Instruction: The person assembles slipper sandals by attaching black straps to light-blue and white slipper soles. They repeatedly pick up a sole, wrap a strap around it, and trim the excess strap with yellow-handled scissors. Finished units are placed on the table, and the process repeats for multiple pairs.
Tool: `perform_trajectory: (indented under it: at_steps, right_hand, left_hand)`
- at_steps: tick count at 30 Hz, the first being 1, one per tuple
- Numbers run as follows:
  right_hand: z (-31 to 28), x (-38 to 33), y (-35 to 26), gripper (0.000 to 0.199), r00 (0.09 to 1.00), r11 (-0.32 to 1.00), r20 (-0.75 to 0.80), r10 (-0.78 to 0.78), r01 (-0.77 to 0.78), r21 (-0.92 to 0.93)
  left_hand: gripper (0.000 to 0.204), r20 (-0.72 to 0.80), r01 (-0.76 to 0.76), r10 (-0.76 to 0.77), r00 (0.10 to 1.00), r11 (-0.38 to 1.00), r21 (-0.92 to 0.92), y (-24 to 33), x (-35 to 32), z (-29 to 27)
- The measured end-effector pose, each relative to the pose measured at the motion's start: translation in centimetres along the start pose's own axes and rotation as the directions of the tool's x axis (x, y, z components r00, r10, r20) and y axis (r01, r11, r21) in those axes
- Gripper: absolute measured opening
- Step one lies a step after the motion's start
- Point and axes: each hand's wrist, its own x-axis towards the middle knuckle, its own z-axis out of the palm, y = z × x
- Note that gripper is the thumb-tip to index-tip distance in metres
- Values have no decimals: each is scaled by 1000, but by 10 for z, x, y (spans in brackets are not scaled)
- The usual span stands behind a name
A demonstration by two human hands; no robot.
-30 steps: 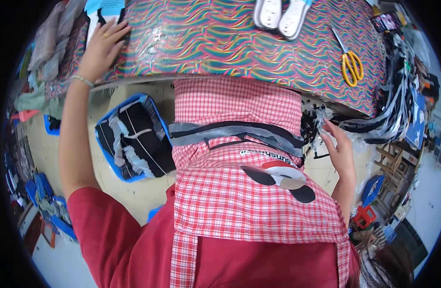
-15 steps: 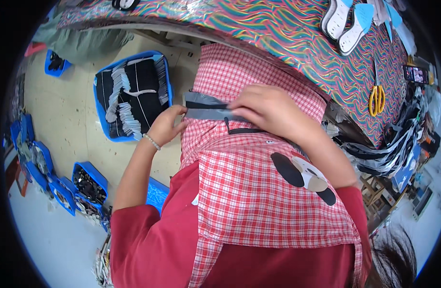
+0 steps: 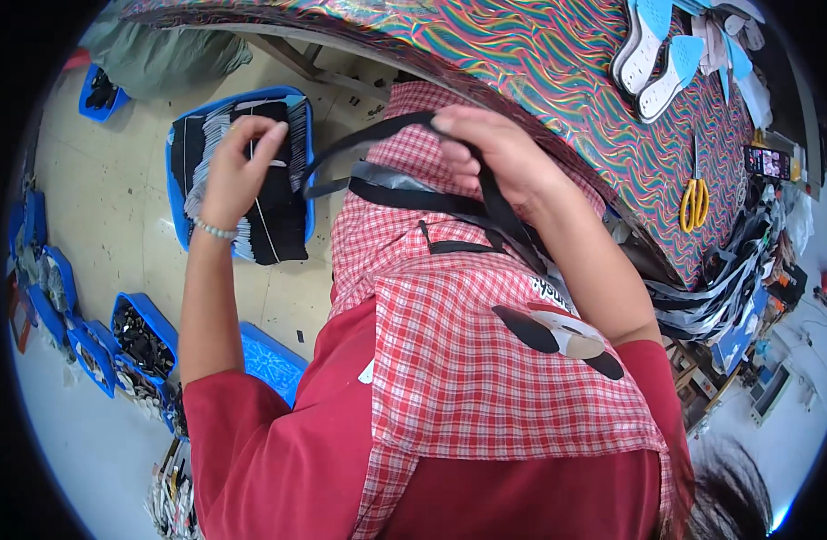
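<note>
The right hand (image 3: 490, 153) was closed around a bunch of black straps (image 3: 413, 193), fingers curled over them just above the person's lap, with the loose ends trailing down across the red-and-white checked apron (image 3: 485, 360). The left hand (image 3: 238, 171) was raised over the blue bin (image 3: 175, 180) on the floor, its thumb and fingertips pinched together on the far end of one strap that arced up from the bundle. The straps looked thin, limp and light, the sort of webbing that sags wherever it is not held and tangles easily; a firm pinch near an end, as the left hand had it, seemed the surest hold, since a grip in the middle would let both ends droop. The bin held more dark pieces laid in rows with pale edges. The patterned worktop (image 3: 557, 63) curved close over the knees, so room above the lap was tight on that side, while the open floor (image 3: 98, 207) to the left gave free space for drawing a strap out. Pale shoe soles (image 3: 652, 58) and yellow-handled scissors (image 3: 694, 200) lay well apart on the worktop, clear of both hands.
</note>
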Motion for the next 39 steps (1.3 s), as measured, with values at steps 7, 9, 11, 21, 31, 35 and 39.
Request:
perform_trajectory:
  at_steps: [7, 9, 11, 21, 31, 35, 39]
  right_hand:
    - [23, -34, -12, 21, 996, 960, 53, -73, 85, -268]
    - [21, -53, -14, 21, 996, 876, 66, 64, -24, -481]
    - [12, -75, -20, 20, 993, 785, -10, 116, -97, -612]
    - [1, -78, -25, 25, 850, 197, 163, -502, 295, -935]
    - [44, -18, -37, 26, 741, 658, -36, -670, 572, -490]
    - [44, -19, -38, 18, 448, 480, -228, -864, 599, -641]
    - [29, -32, -33, 17, 459, 454, -156, -875, 661, -598]
  left_hand:
    - [56, 606, 697, 360, 709, -230, -679, 78, -3, 91]
    - [43, 385, 362, 8, 923, -354, -862, 57, 22, 98]
    - [27, 244, 125, -136, 960, -574, -809, 13, 44, 80]
    - [38, 29, 48, -54, 998, 383, -922, 63, 30, 0]
    - [25, 127, 79, 36, 991, 604, -793, 146, 9, 73]
    - [27, 178, 150, 24, 984, 435, -888, 138, 14, 84]
    - [25, 63, 101, -98, 993, 453, -886, 155, 17, 85]
